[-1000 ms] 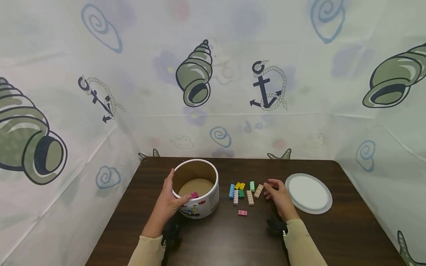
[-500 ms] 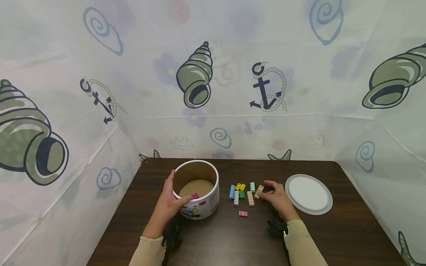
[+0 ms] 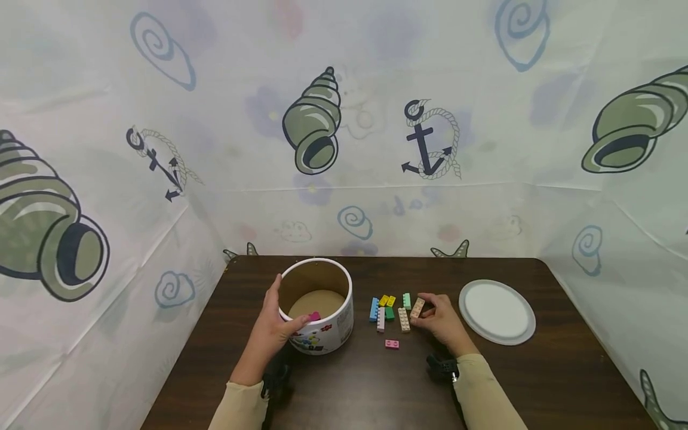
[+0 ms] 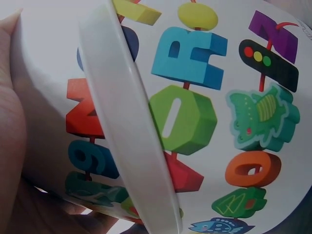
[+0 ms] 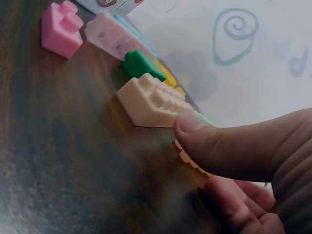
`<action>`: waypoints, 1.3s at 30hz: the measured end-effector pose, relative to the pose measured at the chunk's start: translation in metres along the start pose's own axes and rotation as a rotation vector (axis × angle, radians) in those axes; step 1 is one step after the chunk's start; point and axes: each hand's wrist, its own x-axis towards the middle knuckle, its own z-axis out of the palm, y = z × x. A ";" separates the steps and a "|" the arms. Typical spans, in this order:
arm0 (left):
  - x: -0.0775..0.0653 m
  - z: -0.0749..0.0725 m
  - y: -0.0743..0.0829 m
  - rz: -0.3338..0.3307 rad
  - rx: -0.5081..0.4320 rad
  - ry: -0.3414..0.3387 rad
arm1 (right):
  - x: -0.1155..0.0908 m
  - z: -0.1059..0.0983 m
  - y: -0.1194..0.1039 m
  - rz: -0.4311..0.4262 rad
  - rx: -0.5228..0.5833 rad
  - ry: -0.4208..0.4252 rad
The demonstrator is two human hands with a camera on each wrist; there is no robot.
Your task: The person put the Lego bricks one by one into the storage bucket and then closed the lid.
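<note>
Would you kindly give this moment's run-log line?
left hand: grips white cylindrical tub | right hand: pinches rightmost beige studded brick | white round disc: untouched

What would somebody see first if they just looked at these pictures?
Probably the big green cartoon shells printed on the pale backdrop behind the table. Next, the white tub on the table's left side, gripped by the left hand. Then the little colourful bricks to its right, where the right hand pinches a beige brick.
</note>
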 end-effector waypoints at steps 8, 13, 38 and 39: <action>0.000 -0.001 0.000 0.000 -0.008 -0.004 | 0.000 -0.001 0.001 -0.023 -0.050 0.022; 0.000 0.000 -0.001 0.001 -0.020 -0.008 | -0.001 -0.002 0.003 -0.025 -0.002 0.020; 0.001 0.001 -0.002 0.019 -0.044 -0.007 | 0.006 -0.005 0.007 0.028 0.466 0.045; 0.001 0.001 -0.002 0.020 -0.046 -0.006 | 0.006 -0.004 0.007 0.035 0.483 0.052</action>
